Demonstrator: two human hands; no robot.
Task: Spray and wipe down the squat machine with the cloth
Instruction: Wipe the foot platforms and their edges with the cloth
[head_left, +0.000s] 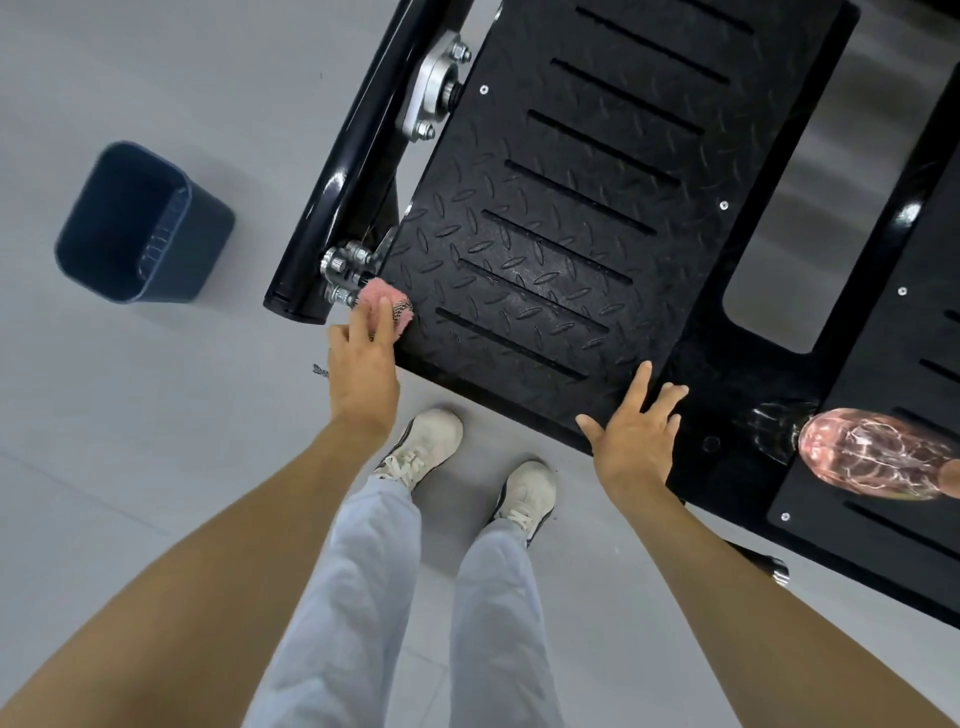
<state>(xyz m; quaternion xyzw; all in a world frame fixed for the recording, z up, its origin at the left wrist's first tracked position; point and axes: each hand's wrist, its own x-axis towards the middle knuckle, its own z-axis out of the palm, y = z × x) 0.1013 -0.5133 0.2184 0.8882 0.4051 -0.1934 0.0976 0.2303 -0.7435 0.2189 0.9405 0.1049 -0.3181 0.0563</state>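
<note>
Our left hand grips the bunched pink cloth at the plate's near left corner; our right hand rests flat, fingers spread, on its near edge; the plate's length runs away up-right from the cloth; the bottle lies further right.
</note>
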